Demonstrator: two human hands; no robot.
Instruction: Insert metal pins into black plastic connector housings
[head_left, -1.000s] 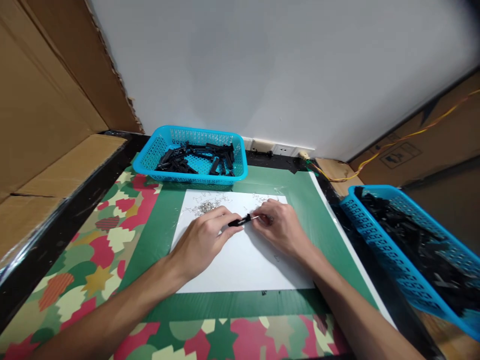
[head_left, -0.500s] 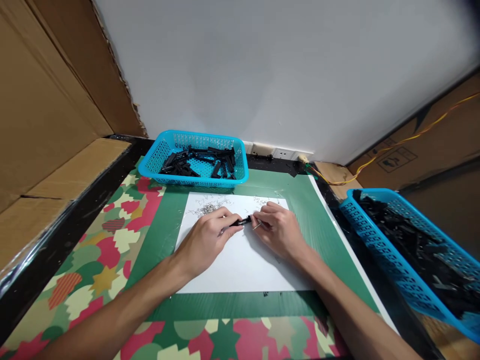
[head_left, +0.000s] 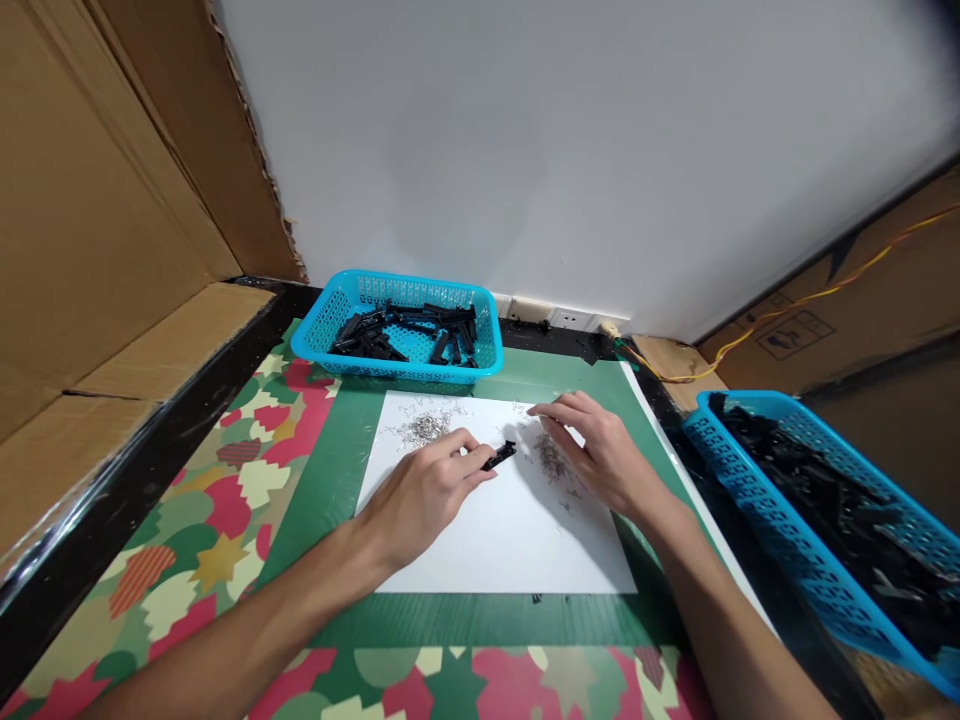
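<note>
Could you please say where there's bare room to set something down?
The near end of the white paper, between the forearms, is bare, as is the green strip between it and the patterned border on the left. The farther half is crowded: small metal pieces, left hand, black part, right hand.

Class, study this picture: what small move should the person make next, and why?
Probably pinch one of the thin metal pieces with the right hand. The left hand grips a black part, while the right appears to hold nothing, its thumb and forefinger parted beside that loose pile on the white paper.
</note>
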